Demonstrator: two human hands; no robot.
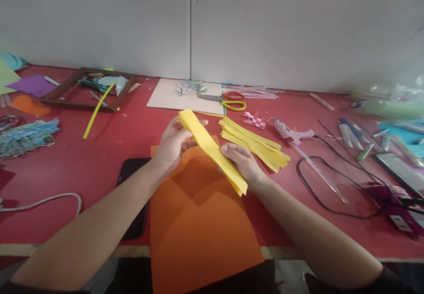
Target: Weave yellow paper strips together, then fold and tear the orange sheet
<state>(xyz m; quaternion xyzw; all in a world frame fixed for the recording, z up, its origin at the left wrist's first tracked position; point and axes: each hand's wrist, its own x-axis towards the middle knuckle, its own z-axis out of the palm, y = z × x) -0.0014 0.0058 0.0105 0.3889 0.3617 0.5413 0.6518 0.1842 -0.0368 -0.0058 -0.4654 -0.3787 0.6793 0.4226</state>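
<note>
Both my hands hold a folded yellow paper strip [206,140] in the air, slanting from upper left to lower right. My left hand [174,141] grips its upper end, with fingers partly behind the paper. My right hand [241,159] pinches it lower down, thumb on top. Beneath them lies an orange paper sheet [202,223], reaching over the table's front edge. Just beyond my right hand, several cut yellow strips [255,141] lie in a loose pile. A dark phone [135,197] sits partly under my left forearm.
Red-and-yellow scissors [233,101] rest on a cream paper board [165,95] near the wall. A glue gun [293,133] with a black cord [331,210] lies to the right, near a purple power strip [395,205]. A brown wooden frame [86,105] holds odds and ends at the left.
</note>
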